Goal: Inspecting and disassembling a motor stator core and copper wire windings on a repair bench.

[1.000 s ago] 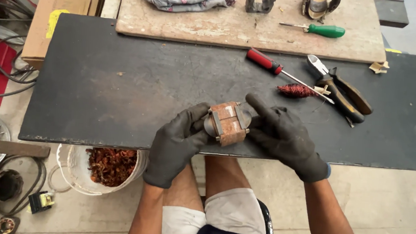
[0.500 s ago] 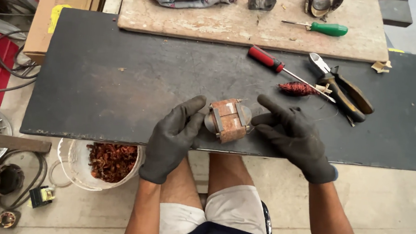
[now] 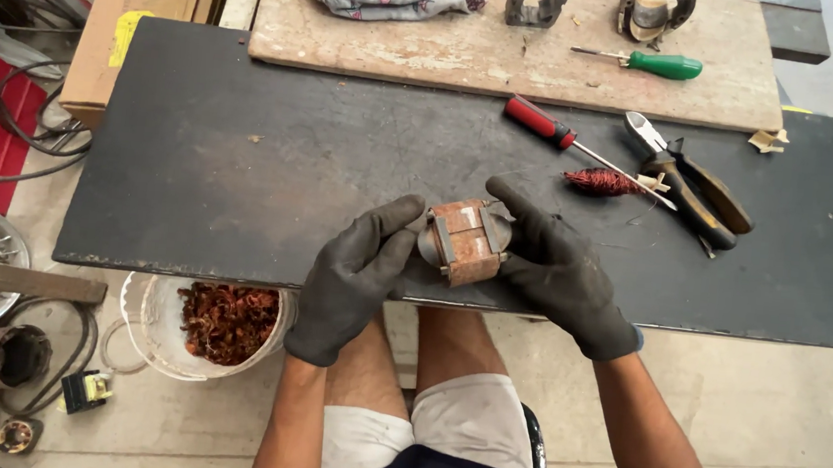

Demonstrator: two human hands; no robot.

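A: Where did the single view look from?

B: From the wearer's head, angled steeply down over the long dark rectangular workbench top [image 3: 241, 169], facing away from the body.

A: How near was it?

B: Close: both black-gloved hands, left hand [image 3: 353, 274] and right hand [image 3: 559, 267], sat low-centre, the wearer's thighs at the bottom edge, concrete floor [image 3: 801, 428] beyond.
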